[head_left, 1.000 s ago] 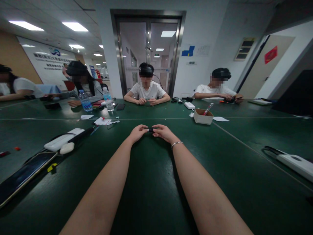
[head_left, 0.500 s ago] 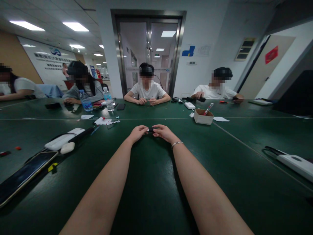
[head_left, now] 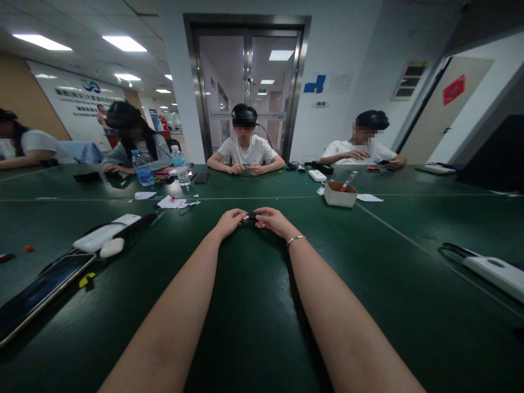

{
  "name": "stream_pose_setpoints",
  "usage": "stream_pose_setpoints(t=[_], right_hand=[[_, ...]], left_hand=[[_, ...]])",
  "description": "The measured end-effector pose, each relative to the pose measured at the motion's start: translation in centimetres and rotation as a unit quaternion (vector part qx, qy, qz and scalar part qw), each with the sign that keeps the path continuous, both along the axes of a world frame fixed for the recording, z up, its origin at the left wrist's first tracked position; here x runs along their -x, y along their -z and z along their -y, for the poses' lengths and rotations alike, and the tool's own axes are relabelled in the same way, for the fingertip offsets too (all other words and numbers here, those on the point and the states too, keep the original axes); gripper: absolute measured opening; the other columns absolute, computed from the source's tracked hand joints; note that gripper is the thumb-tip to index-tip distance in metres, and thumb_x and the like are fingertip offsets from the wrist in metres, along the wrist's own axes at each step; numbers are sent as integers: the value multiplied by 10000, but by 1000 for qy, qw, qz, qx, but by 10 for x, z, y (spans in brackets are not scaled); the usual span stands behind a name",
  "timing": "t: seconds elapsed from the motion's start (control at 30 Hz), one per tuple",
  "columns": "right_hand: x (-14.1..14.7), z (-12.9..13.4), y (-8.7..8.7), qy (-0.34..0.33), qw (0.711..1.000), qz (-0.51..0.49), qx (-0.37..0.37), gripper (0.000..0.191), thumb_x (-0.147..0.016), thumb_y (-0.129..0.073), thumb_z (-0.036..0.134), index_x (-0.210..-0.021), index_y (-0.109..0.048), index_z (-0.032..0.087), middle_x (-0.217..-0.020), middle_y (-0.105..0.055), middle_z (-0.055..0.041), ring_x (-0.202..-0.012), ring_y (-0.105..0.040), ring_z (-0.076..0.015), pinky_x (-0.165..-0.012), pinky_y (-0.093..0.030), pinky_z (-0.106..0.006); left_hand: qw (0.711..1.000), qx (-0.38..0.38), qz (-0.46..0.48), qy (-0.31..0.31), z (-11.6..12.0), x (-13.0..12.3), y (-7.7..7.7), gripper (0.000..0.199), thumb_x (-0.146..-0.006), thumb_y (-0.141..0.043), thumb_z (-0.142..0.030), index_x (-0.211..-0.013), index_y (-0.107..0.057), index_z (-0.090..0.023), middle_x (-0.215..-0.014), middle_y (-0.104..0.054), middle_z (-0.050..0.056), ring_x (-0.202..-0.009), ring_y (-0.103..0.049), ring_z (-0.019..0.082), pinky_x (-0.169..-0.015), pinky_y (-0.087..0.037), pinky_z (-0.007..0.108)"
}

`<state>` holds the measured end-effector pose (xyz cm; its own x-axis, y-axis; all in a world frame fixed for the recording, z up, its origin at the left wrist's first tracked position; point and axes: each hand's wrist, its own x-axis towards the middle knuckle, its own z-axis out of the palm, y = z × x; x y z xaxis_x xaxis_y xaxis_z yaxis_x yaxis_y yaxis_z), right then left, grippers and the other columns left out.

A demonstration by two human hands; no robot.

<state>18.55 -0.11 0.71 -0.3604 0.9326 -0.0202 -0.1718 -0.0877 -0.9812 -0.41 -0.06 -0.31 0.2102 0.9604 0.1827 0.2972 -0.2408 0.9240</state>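
Note:
Both arms reach forward over the dark green table (head_left: 249, 284), and my hands meet near its middle. Between them is a small black object with a shiny silver end (head_left: 251, 217), too small and covered to name. My left hand (head_left: 231, 222) pinches the silver end between thumb and fingertips. On the black end, the fingers of my right hand (head_left: 273, 220) are closed, and a silver bracelet (head_left: 295, 240) circles that wrist. The object is held roughly level, low over the tabletop; whether it touches the table I cannot tell.
To the left lie a phone (head_left: 45, 297), a white power bank (head_left: 107, 232) and a white case (head_left: 112, 248). Ahead are paper scraps (head_left: 172, 202), water bottles (head_left: 180, 166) and a small box (head_left: 339, 196). Several people sit opposite. Another white device (head_left: 493, 273) lies at right.
My hands stay almost in place around the small black object. At the far right, a co-worker's hand has left a black item and risen toward the chest. The view has shifted slightly.

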Motion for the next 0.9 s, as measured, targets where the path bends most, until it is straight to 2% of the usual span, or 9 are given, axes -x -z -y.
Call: stream_pose_setpoints(t=[0.2,0.3,0.43,0.57,0.67,0.9], right_hand=[[0,0,0,-1,1000,-1,-1,233,-818,-548,-57,-1002,-567,84,-726,-638,-50,-567,-640,-105,-531,-557,-153],[0,0,0,-2,1000,-3,-2,228,-808,-571,-52,-989,-574,86,-728,-638,-55,-573,-642,-112,-532,-556,-156],[-1,-1,1,-2,1000,1,0,229,-815,-569,-46,-1001,-572,88,-735,-639,-54,-586,-644,-112,-540,-560,-163],[0,0,0,-3,1000,2,-1,223,-827,-537,-58,-996,-568,85,-720,-635,-47,-576,-641,-106,-541,-555,-155],[1,1,-1,0,1000,5,-3,227,-835,-509,-71,-993,-563,81,-719,-636,-50,-560,-637,-101,-530,-548,-148],[0,1,0,-1,1000,5,-8,223,-822,-558,-48,-1003,-569,81,-696,-636,-50,-582,-642,-113,-540,-550,-157]], left_hand=[[1000,0,-7,2,2,0,-2,312,-744,-570,-335,-974,-624,-131,-810,-628,56,-658,-523,130,-593,-394,240],[1000,3,-6,12,1,0,-1,330,-797,-493,-367,-983,-619,-126,-755,-622,54,-635,-518,130,-586,-391,244],[1000,5,2,4,-1,0,1,313,-758,-554,-325,-993,-615,-128,-800,-628,54,-628,-510,118,-582,-385,236],[1000,15,-4,18,0,-1,-1,319,-811,-474,-327,-1002,-609,-109,-697,-612,46,-591,-497,117,-566,-376,234],[1000,12,-5,8,2,-1,-3,282,-779,-519,-270,-992,-610,-111,-735,-617,45,-604,-500,109,-565,-373,225],[1000,9,-6,11,1,-1,-2,296,-812,-489,-306,-998,-613,-112,-725,-621,49,-602,-505,116,-570,-386,232]])
